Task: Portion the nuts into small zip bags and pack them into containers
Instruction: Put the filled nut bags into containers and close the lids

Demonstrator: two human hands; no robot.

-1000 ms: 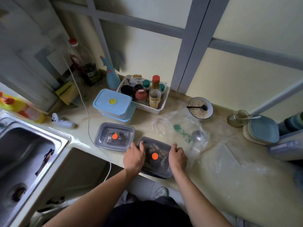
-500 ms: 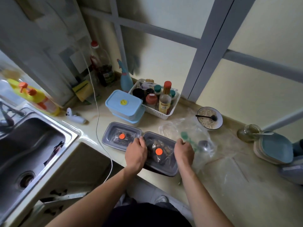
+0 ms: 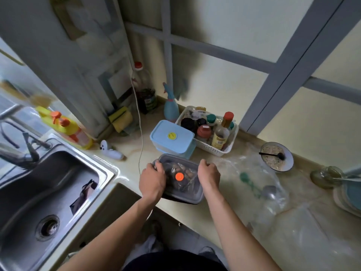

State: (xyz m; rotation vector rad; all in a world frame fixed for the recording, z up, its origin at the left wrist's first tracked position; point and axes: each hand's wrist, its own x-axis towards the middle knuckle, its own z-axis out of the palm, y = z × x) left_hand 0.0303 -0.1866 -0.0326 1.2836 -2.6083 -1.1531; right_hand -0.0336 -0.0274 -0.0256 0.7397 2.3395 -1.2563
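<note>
A grey see-through container with an orange dot on its lid holds bagged nuts. It sits near the counter's front edge, just in front of the blue lidded box. My left hand grips its left side and my right hand grips its right side, fingers curled over the rim. The second grey container seen earlier is hidden; I cannot tell whether it lies underneath the held one.
A white basket of bottles stands behind. Crumpled clear plastic bags lie to the right, with a bowl and spoon beyond. The steel sink is at left, and a white cable runs down the counter.
Both hands carried the orange-dot container to the left, to where the other grey container lay; that one is no longer visible. The camera view swung left too.
</note>
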